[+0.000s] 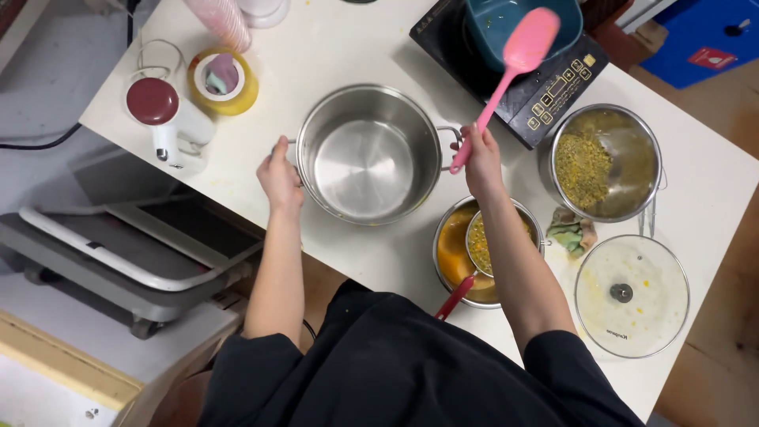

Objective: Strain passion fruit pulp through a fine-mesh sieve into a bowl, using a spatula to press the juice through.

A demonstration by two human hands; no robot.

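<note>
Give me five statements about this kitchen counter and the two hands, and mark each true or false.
1. The big steel pot in the middle is empty. True.
2. The right hand holds a blue spatula. False: the spatula is pink.
3. The left hand is at the pot's handle. True.
4. The glass lid sits on the big pot. False: it lies flat on the counter, at the right.
5. The pan at the right holds yellowish grains. True.
</note>
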